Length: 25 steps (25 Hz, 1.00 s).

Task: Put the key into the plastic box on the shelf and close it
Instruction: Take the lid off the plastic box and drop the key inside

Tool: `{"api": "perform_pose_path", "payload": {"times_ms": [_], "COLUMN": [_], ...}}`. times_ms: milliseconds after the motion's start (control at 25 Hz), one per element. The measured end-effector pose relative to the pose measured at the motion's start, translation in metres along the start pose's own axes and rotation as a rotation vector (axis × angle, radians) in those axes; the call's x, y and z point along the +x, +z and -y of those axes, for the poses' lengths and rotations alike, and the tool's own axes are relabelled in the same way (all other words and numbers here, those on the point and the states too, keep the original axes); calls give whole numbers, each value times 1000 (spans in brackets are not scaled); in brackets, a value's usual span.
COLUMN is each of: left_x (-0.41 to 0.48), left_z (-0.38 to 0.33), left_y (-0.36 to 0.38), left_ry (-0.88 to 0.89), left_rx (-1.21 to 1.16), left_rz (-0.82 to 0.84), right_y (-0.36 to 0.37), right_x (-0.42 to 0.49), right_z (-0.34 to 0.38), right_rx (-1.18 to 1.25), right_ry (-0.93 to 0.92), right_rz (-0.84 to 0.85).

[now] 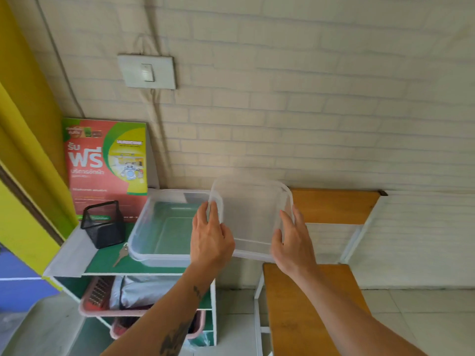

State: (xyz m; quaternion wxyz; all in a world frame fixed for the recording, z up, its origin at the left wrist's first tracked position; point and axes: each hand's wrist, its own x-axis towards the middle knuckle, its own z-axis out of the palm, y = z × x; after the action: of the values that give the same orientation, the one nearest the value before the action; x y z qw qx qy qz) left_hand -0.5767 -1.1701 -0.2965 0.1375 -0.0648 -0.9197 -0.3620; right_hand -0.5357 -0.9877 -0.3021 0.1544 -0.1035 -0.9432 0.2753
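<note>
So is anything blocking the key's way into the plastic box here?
Nothing visible. The lid is off, held by both hands to the right, so the plastic box stands open. The key lies on the shelf just left of it.

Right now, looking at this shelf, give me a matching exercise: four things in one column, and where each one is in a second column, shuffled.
Things:
1. key
2. lid
3. plastic box
4. black mesh basket

Places:
A. held up in both hands, to the right of the shelf
B. open on the shelf top, nothing visible inside
C. flat on the shelf, in front of the basket, left of the box
D. standing in front of the red poster

Pairs: 1-C, 2-A, 3-B, 4-D
</note>
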Motion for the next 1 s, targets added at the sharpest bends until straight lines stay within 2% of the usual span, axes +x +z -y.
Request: {"api": "perform_pose_path", "payload": {"times_ms": [200, 400, 640, 1000], "left_x": [-31, -59, -87, -113], "left_z": [-59, -83, -52, 32], "left_y": [69, 135, 220, 366], "left_ry": [-10, -74, -284, -469], "left_rx": [69, 103, 50, 2], "left_rz": [114, 251, 495, 639], "right_y": [-37, -36, 14, 138], "right_x": [-16, -29, -50, -64], "right_z": [-88, -171, -252, -387], "right_rx": [-19, -22, -69, -202], "right_ry": [69, 134, 205, 253], "right_rz": [33, 118, 236, 355]}}
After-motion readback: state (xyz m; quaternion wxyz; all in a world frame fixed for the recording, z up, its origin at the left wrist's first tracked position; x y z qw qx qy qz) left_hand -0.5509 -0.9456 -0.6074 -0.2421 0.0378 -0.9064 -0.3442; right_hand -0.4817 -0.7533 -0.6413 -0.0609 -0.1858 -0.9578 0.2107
